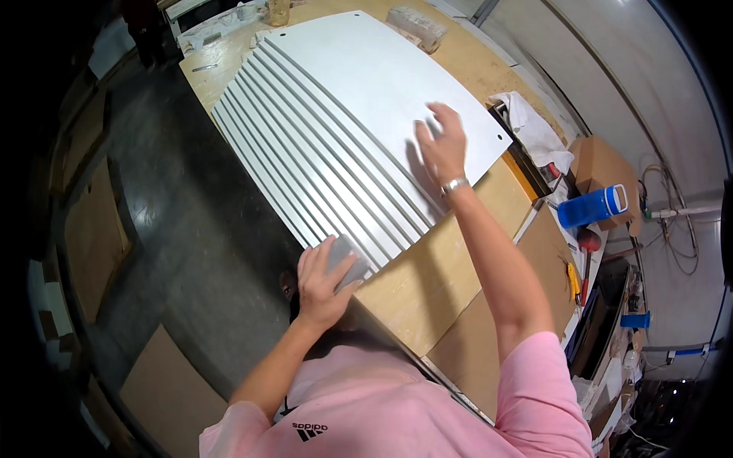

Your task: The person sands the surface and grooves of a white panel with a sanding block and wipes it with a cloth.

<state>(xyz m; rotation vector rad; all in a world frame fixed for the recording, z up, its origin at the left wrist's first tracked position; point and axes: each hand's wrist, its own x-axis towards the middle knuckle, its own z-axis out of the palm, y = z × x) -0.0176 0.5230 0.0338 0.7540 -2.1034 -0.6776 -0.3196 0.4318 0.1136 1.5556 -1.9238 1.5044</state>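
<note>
1. Pink shirt (389, 401), the person's own, at the near side of the white panel (359, 84).
2. White panel, one: flat on the table (416, 305), parallel grooves along its left part, dark holes at three visible corners.
3. Grey block (342, 259): at the panel's near left corner, over the groove ends; left hand (321, 288) with fingers gripping its sides.
4. Right hand (444, 149): above the panel's smooth right part, fingers loosely spread, holding nothing.
5. Work state: grooves and holes appear already made; how much surface the block has covered, and how much remains, cannot be told.
6. Right of the panel: white cloth (531, 126), blue bottle (586, 207), yellow cutter (573, 282).
7. Beyond the panel's far right edge: rough pale block (418, 29).
8. Left of the panel, lower: dark floor (183, 237).
</note>
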